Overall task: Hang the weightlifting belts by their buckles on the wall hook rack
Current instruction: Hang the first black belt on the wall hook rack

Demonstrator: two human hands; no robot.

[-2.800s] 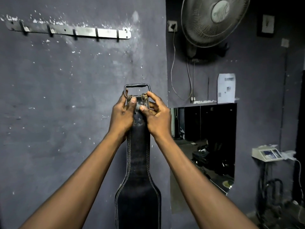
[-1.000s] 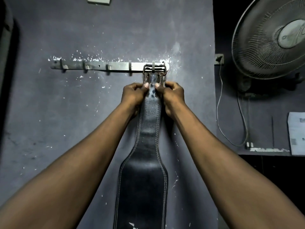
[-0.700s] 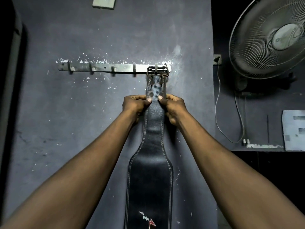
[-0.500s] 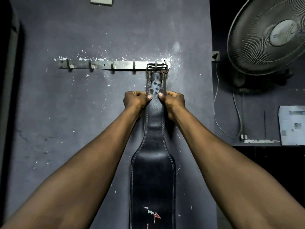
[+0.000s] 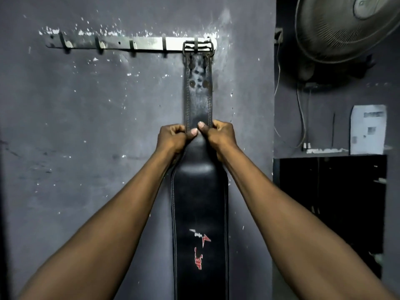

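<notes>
Left hand (image 5: 172, 138) and right hand (image 5: 220, 135): both pinched on belt (image 5: 199, 191), red-white logo unreadable. Belt hangs flat on wall (image 5: 97, 126); buckle (image 5: 198, 47) over rack's (image 5: 119, 43) rightmost hook. Right: fan (image 5: 346, 27), cable (image 5: 299, 109), paper (image 5: 368, 128).

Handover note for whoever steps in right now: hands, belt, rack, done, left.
Left hand: shut on the belt's left edge, below the buckle strap.
Right hand: shut on the belt's right edge, thumb on its face.
Belt: hangs flat against the wall, its buckle looped over the rightmost hook of the hook rack.
Done: this belt appears hung.
Left: let go with both hands and check it holds. The four hooks to the left are bare; no other belt is in view.
</notes>
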